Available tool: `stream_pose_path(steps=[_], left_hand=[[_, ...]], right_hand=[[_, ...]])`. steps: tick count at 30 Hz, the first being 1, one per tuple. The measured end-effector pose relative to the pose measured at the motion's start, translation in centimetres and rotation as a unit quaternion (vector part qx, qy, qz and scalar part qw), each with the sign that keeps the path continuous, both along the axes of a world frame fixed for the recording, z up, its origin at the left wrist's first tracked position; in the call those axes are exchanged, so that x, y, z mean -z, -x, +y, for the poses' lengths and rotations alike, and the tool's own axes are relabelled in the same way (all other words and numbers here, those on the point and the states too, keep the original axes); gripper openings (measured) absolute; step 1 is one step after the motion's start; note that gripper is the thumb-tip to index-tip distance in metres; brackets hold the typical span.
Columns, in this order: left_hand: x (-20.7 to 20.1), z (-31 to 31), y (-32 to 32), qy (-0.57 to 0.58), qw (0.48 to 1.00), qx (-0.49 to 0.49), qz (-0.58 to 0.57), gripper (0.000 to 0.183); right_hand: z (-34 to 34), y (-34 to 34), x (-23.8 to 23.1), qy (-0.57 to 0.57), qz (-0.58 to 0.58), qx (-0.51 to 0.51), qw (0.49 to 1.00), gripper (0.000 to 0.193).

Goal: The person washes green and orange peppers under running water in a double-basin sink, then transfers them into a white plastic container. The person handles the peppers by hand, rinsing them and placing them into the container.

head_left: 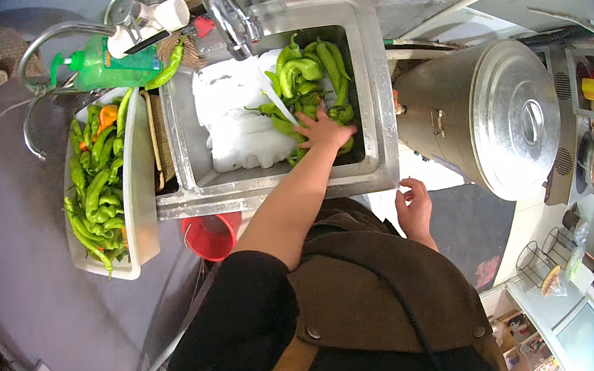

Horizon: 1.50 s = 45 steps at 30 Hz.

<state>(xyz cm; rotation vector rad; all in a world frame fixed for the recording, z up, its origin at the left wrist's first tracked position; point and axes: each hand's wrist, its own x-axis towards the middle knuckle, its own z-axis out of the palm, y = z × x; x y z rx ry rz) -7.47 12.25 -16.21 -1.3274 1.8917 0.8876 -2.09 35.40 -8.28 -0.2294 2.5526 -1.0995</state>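
My left hand (pixel 325 132) reaches across into a steel sink (pixel 380 96), fingers spread over green peppers (pixel 301 71) piled on the sink's right side. It touches the lower peppers but grips none that I can see. A thin stream of water (pixel 277 101) falls from the chrome faucet (pixel 232 22) beside the fingers. Left of the peppers lies a glaring white, bumpy-edged mass (pixel 241 121); what it is I cannot make out. My right hand (pixel 414 206) hangs just outside the sink's near right corner, its fingers loosely bent and apart, with nothing visible in it.
A long white bin (pixel 138 209) full of green peppers stands left of the sink. Behind it are a green pump bottle (pixel 111 63) and a single pepper (pixel 167 68). A red bucket (pixel 213 236) sits below the sink's front. On the right stands a large lidded metal pot (pixel 513 118).
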Motion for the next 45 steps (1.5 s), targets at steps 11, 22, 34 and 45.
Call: stream_pose_path(steps=[11, 22, 34, 45], left_hand=[[2.9, -5.5, -2.7, 0.003, 0.991, 0.116, 0.068, 0.092], [5.0, -4.4, -4.5, 0.001, 0.978, 0.197, 0.071, 0.086], [-1.1, -4.8, -7.8, 0.108, 0.942, 0.062, 0.310, 0.041], [-1.4, -4.4, -8.3, 0.211, 0.884, 0.065, 0.412, 0.039]], right_hand=[[0.8, -0.2, 0.5, 0.033, 0.003, 0.003, 0.999, 0.020], [-0.2, 0.9, 0.6, 0.036, 0.002, -0.021, 0.999, 0.018], [-9.2, 5.9, 0.7, 0.085, 0.098, -0.162, 0.978, 0.021], [-18.9, 11.5, 4.9, -0.007, -0.132, -0.104, 0.986, 0.032]])
